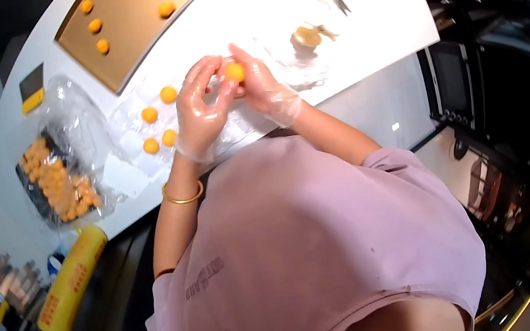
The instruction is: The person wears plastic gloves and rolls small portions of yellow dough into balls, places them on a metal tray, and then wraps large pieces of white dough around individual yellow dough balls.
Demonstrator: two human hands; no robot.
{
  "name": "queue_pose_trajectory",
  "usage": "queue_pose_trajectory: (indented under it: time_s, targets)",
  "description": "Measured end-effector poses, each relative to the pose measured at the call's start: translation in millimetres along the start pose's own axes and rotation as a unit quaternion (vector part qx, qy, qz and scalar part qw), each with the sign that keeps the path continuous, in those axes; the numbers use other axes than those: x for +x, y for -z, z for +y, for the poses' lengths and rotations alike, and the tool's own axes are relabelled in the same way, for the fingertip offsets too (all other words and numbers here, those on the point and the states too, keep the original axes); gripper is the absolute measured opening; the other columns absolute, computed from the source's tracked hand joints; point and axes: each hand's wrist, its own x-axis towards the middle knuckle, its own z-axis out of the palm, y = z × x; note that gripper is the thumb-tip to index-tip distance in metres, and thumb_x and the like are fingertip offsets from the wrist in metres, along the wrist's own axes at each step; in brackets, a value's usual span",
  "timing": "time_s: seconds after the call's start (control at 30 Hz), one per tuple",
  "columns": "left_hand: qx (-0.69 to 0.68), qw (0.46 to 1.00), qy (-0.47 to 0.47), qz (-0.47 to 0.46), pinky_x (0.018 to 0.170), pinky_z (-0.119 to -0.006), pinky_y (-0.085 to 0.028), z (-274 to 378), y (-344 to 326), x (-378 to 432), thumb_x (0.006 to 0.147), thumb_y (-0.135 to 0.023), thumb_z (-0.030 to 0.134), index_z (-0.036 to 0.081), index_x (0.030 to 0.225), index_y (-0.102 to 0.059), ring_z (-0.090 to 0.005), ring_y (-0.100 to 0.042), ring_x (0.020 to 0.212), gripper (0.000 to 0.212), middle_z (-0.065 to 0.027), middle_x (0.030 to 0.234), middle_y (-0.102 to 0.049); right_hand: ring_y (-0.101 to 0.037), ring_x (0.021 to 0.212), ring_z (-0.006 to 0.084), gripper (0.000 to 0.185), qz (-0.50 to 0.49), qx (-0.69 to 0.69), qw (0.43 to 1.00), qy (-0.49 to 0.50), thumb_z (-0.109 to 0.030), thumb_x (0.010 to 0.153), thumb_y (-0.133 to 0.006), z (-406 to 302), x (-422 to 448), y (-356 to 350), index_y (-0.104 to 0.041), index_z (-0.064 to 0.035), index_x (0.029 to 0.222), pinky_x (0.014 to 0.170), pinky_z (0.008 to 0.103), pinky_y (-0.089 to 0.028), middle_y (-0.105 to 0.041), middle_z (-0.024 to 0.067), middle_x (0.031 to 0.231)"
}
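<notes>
My left hand [201,103] and my right hand [261,81], both in clear plastic gloves, meet over the near part of a white table. Between them is a small smooth yellow ball [235,72], possibly dough. It rests against the right hand's fingers, with the left thumb touching its lower side. To the left of my left hand, several similar balls [149,115] lie on a clear plastic sheet [124,108]. Beyond, a gold-coloured baking tray [134,29] holds several more yellow balls [95,26], three in a rough row.
At left, a dark tray of many paler orange balls [55,181] sits in a clear plastic bag [68,104]. Nearby lies a grey-and-yellow flat tool [32,89]. A yellowish lump [306,37] stands on the right. A yellow printed box [73,284] sits by the table's left edge.
</notes>
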Motion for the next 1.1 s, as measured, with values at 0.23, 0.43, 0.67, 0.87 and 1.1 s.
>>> queue_pose_trajectory:
  time_s: [0.23,0.43,0.67,0.87,1.1]
  targets:
    - [-0.107,0.984,0.136,-0.034,0.071,-0.024,-0.047,10.9,3.2,-19.1,0.082,-0.067,0.006,-0.005,0.114,-0.062,-0.0103,-0.059,0.082,0.034,-0.0098,0.096,-0.068,-0.048,0.06,0.0073,0.045,0.062,-0.172,0.978,0.098,-0.034,0.101,-0.038,23.5,-16.2,-11.6,-0.059,-0.0037,0.076,0.054,0.0221,-0.038,-0.059,0.0035,0.07]
    - [-0.085,0.973,0.204,-0.072,0.07,-0.026,-0.048,12.5,-10.9,-33.5,0.084,-0.063,0.006,-0.007,0.111,-0.062,-0.0087,-0.057,0.078,0.03,-0.0142,0.084,-0.068,-0.05,0.062,0.009,0.044,0.09,-0.219,0.965,0.114,-0.027,0.102,-0.039,46.2,-27.3,3.3,-0.06,-0.0009,0.074,0.058,0.0248,-0.04,-0.059,0.0042,0.069]
    - [0.085,0.989,0.121,-0.013,0.056,-0.043,-0.05,1.8,-45.4,-55.2,0.077,-0.061,0.015,0.007,0.083,-0.066,-0.0377,-0.062,0.061,0.012,-0.0166,0.067,-0.064,-0.054,0.071,0.0084,0.04,0.093,-0.217,0.966,0.107,-0.03,0.101,-0.038,70.1,-50.1,21.3,-0.06,0.0007,0.09,0.063,0.0258,-0.046,-0.062,0.0039,0.08]
    - [0.131,0.978,0.141,-0.081,0.06,-0.044,-0.051,9.8,-37.2,-40.5,0.078,-0.06,0.021,0.004,0.074,-0.062,-0.0373,-0.063,0.064,0.018,-0.0181,0.068,-0.064,-0.057,0.073,0.009,0.045,0.119,-0.175,0.977,0.027,-0.039,0.102,-0.035,60.2,-49.2,10.5,-0.058,-0.0004,0.099,0.061,0.0265,-0.048,-0.061,0.0031,0.083]
    - [-0.166,0.948,0.194,-0.19,0.075,-0.037,-0.051,-12.2,9.4,-13.9,0.081,-0.062,0.017,0.006,0.104,-0.067,-0.0297,-0.065,0.084,0.026,-0.0163,0.09,-0.067,-0.043,0.051,0.0102,0.04,0.14,0.039,0.989,-0.02,-0.041,0.099,-0.037,36.4,-40.6,25.3,-0.054,-0.0084,0.085,0.047,0.0224,-0.035,-0.052,0.0028,0.067]
